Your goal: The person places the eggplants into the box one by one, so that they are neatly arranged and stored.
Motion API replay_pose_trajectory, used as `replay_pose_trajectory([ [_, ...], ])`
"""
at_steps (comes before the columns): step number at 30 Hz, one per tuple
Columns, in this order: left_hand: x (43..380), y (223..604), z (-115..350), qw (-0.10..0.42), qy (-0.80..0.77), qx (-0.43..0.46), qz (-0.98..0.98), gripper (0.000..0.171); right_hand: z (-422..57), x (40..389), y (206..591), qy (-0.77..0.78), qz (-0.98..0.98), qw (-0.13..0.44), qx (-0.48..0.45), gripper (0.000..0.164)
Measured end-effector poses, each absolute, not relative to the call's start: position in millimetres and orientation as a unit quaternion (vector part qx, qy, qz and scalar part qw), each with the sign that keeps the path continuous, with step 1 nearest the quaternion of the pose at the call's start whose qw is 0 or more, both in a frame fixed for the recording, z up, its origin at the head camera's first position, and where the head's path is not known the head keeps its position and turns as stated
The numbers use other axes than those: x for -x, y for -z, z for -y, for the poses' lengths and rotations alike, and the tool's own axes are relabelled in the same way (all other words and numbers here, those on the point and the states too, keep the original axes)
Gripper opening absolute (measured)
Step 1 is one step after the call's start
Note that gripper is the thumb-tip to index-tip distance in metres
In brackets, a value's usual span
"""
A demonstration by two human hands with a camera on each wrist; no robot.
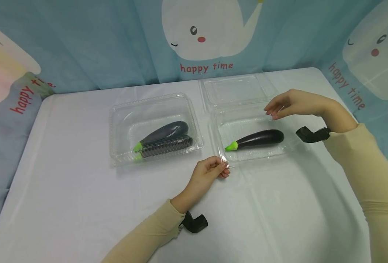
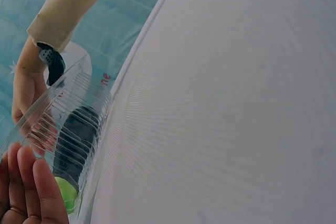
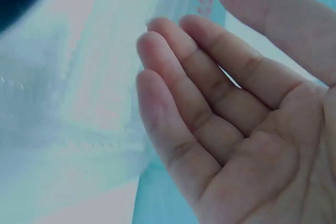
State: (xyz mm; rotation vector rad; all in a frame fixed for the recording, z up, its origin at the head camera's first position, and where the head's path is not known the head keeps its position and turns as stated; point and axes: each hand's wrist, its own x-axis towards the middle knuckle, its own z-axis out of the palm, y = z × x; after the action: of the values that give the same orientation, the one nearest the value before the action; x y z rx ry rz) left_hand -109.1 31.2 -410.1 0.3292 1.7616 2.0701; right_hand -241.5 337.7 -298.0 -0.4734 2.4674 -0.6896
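A dark eggplant (image 1: 261, 138) with a bright green stem lies in the base of an open clear plastic clamshell box (image 1: 246, 158), whose lid (image 1: 236, 89) is folded back behind it. At the box's near left corner, my left hand (image 1: 207, 175) pinches the rim between thumb and fingers. In the left wrist view the fingers (image 2: 44, 187) of that hand show beside the ribbed wall and the green stem. My right hand (image 1: 290, 104) hovers over the box's far right part, fingers loosely bent and holding nothing. The right wrist view shows its bare palm (image 3: 257, 156).
Left of the open box stands a closed clear clamshell box (image 1: 154, 100) with two eggplants (image 1: 169, 131) inside. Both boxes rest on a white-covered table (image 1: 82, 204). A blue printed curtain (image 1: 108, 44) hangs behind the table and along its sides.
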Motion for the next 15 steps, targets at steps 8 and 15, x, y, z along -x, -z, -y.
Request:
replay_pose_trajectory([
  [8,109.2,409.1,-31.4,0.199,-0.743,-0.121,-0.628,0.016,-355.5,250.3,293.3,0.266,-0.930,0.214,0.133,0.038],
  [15,109.0,409.6,-31.2,0.198,-0.743,-0.116,-0.629,0.016,-367.2,257.5,295.2,0.298,-0.934,0.171,0.096,0.039],
])
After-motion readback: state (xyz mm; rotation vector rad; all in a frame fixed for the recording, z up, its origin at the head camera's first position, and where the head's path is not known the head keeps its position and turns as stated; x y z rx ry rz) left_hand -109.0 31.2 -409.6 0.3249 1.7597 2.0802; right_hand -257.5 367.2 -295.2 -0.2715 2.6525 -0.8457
